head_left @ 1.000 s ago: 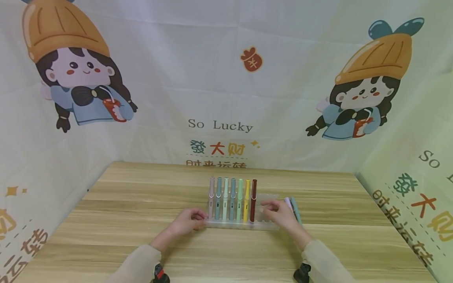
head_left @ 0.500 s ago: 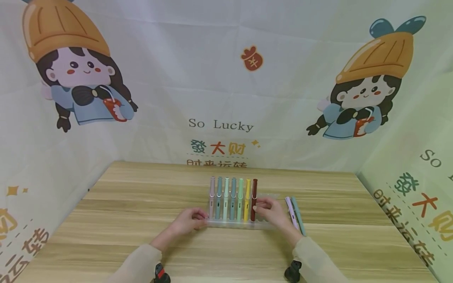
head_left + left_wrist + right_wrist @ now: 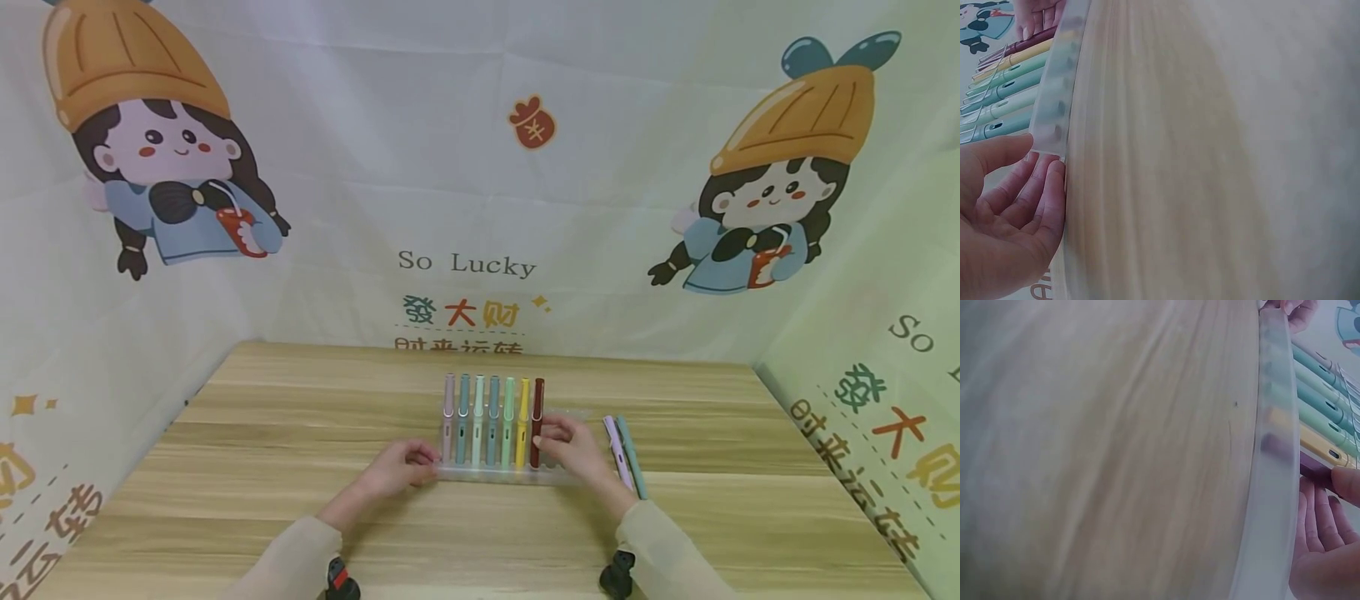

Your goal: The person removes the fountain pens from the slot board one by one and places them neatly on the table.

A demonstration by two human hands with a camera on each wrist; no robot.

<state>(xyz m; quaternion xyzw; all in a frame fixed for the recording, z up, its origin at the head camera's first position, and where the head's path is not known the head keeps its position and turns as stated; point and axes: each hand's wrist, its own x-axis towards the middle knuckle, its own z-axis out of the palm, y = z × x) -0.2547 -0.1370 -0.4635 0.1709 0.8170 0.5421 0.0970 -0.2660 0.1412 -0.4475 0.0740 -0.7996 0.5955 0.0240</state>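
Note:
A clear pen stand (image 3: 487, 475) holds a row of several capped pens, each leaning upright in its slot. My left hand (image 3: 405, 465) grips the stand's left end; in the left wrist view its thumb (image 3: 1007, 152) lies on the corner with the fingers curled at the end face. At the right of the row is a dark red pen (image 3: 537, 408), beside a yellow pen (image 3: 522, 412). My right hand (image 3: 576, 450) pinches the dark red pen's barrel, and in the right wrist view the thumb (image 3: 1347, 482) presses on it. The pen's lower end sits in the stand.
A lilac pen (image 3: 618, 450) and a teal pen (image 3: 632, 458) lie side by side on the wooden table (image 3: 300, 408), right of the stand. A printed cloth (image 3: 360, 167) hangs behind and along the sides.
My right hand has moved left from the stand's right part to the dark red pen and taken hold of it. The lilac and teal pens are more exposed. The left hand stays put.

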